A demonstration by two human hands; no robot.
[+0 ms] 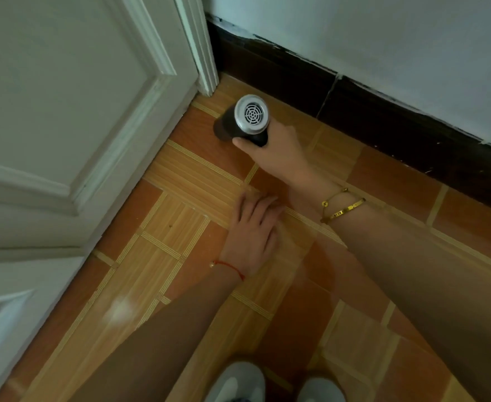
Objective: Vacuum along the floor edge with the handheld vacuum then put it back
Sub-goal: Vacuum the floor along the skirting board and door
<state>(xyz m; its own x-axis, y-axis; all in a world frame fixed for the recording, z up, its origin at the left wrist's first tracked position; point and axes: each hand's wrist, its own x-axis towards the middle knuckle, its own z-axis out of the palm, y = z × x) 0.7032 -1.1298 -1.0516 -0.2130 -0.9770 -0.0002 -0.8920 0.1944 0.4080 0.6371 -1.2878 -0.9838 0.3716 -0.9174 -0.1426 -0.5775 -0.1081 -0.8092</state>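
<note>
A small black handheld vacuum [245, 121] with a silver vented rear cap points down at the orange tiled floor [186, 233], close to the corner where the white door meets the dark baseboard. My right hand [276, 149] is wrapped around its body, thumb along the underside; its nozzle end is hidden against the floor. My left hand [253, 230] hovers low over the tiles with fingers spread and holds nothing. Gold bracelets sit on the right wrist, a red string on the left.
A white panelled door [64, 126] fills the left side, its frame [200, 53] ending at the corner. A dark baseboard [383, 123] runs along the pale wall at the right. Two grey shoes [273, 384] show at the bottom edge.
</note>
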